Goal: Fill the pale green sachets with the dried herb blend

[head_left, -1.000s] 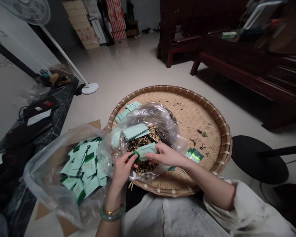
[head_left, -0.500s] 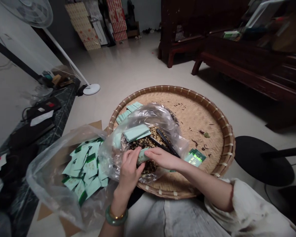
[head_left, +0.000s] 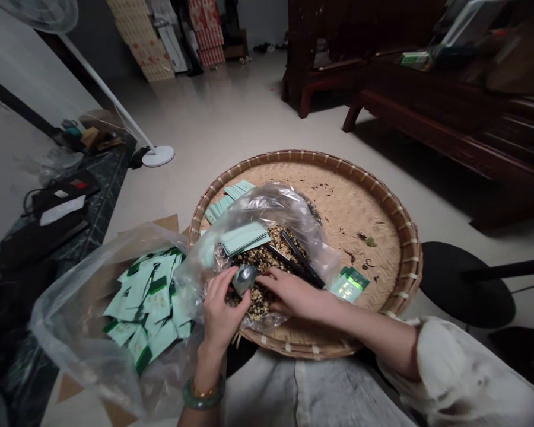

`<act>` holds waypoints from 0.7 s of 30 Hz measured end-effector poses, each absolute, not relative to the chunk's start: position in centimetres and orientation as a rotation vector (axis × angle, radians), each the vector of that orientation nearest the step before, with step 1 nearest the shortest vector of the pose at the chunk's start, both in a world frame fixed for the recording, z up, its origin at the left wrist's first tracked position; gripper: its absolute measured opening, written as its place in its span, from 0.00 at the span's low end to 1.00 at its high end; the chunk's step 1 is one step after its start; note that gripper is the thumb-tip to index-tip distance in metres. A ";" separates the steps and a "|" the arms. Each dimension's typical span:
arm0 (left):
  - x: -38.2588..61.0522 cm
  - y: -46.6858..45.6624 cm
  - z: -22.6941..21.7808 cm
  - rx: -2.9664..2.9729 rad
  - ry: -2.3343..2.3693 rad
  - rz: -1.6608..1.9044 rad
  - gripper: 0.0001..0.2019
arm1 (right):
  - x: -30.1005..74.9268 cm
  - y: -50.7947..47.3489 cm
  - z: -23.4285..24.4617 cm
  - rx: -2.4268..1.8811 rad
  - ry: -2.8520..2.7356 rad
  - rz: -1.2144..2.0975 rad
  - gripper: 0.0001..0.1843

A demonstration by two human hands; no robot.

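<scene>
My left hand pinches a small pale green sachet, its open silvery mouth turned up, over a heap of dried loose tea inside a clear plastic bag. My right hand rests curled on the tea just right of the sachet, fingertips in the loose leaves. A stack of flat green sachets lies on the tea. Black tongs lie beside my right hand. All of this sits on a round woven bamboo tray.
To the left, a second clear bag holds several green sachets. More sachets lie at the tray's far left and by my right wrist. A black stool, dark wooden furniture and a fan stand surround the tray.
The sachet went from flat between both hands to my left hand alone, mouth turned up. My right hand dropped onto the loose tea.
</scene>
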State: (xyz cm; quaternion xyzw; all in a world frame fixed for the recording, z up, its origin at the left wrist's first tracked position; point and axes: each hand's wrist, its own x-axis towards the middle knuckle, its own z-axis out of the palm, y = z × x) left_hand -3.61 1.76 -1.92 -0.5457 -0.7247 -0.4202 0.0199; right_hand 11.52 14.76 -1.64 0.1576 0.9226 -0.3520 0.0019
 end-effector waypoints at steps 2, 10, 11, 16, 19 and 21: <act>-3.6 1.7 -2.1 -1.667 -2.266 -1.342 0.20 | 11.2 13.9 -2.5 0.478 2.928 -0.932 0.40; -3.5 1.6 -2.1 -1.643 -2.298 -1.365 0.19 | 10.4 14.1 -3.2 0.496 2.945 -1.086 0.16; -3.5 1.6 -2.0 -1.644 -2.301 -1.366 0.19 | 10.4 14.4 -3.2 0.525 2.940 -1.166 0.16; -3.6 1.5 -2.0 -1.640 -2.312 -1.397 0.19 | 10.9 16.0 -3.1 0.691 2.866 -1.502 0.15; -3.7 1.5 -2.1 -1.652 -2.314 -1.400 0.19 | 11.2 16.6 -2.9 0.786 2.759 -1.687 0.14; -3.7 1.5 -2.1 -1.657 -2.316 -1.392 0.19 | 11.3 16.7 -2.9 0.808 2.668 -1.822 0.14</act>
